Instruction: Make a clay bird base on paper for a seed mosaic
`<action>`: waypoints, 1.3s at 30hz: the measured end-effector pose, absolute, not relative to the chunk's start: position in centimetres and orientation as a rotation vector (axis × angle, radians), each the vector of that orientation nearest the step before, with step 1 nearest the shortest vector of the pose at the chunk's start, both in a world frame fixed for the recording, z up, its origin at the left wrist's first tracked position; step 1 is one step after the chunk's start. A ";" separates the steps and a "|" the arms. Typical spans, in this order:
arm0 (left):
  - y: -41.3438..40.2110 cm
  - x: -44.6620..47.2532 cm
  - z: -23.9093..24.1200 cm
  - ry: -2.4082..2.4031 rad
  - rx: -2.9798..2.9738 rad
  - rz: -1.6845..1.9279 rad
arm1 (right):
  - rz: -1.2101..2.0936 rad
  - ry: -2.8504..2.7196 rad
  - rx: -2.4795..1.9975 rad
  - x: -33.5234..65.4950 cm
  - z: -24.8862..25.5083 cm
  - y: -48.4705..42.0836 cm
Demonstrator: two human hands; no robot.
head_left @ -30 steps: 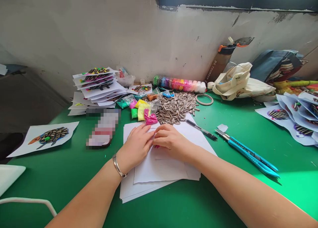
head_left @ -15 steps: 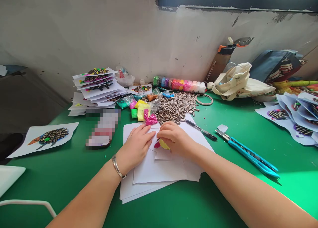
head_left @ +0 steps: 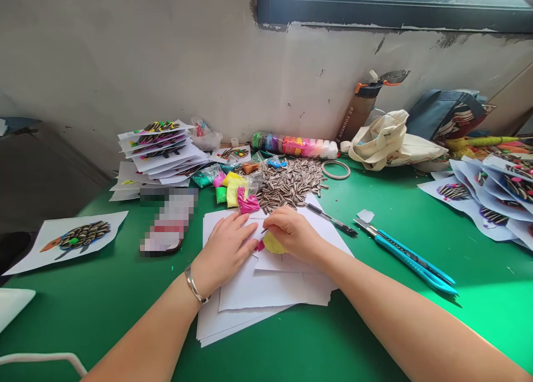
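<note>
My left hand (head_left: 227, 250) lies flat with fingers stretched on the top sheet of a white paper stack (head_left: 258, 293), holding it down. My right hand (head_left: 291, 233) is curled over a yellow clay patch (head_left: 272, 244) stuck on that sheet, its fingertips pinched on a small dark thing, apparently a sunflower seed, at the patch's upper edge. A bit of pink clay (head_left: 260, 246) shows between the two hands. A heap of striped sunflower seeds (head_left: 291, 182) lies just beyond the paper.
Clay bags (head_left: 233, 185) and a pile of finished pictures (head_left: 160, 151) sit behind left. A black pen (head_left: 331, 219) and blue utility knife (head_left: 406, 257) lie to the right. More pictures (head_left: 491, 196), a cloth bag (head_left: 395, 143), a bottle (head_left: 360, 107), a tape ring (head_left: 335, 169) on the green table (head_left: 104, 293).
My right hand has lifted off the sheet, uncovering the yellow clay patch, and now pinches at its top edge. The left hand has barely moved. The camera has tilted slightly.
</note>
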State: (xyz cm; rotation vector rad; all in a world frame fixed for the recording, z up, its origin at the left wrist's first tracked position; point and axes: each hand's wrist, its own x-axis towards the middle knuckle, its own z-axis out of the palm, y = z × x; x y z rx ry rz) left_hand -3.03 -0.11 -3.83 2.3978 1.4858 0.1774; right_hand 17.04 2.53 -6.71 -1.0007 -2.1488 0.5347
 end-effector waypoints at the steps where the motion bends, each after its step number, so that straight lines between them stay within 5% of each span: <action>1: -0.1 -3.0 -3.9 1.487 2.398 0.183 | 0.539 -2.145 -1.004 17.1 -6.7 2.5; 29: -1.2 -2.4 -2.9 1.544 2.543 0.443 | 0.694 -1.842 -1.131 20.2 -3.0 0.3; 39: -2.4 -1.0 -2.8 1.319 2.599 0.261 | 0.909 -1.633 -1.217 21.2 -6.9 -0.7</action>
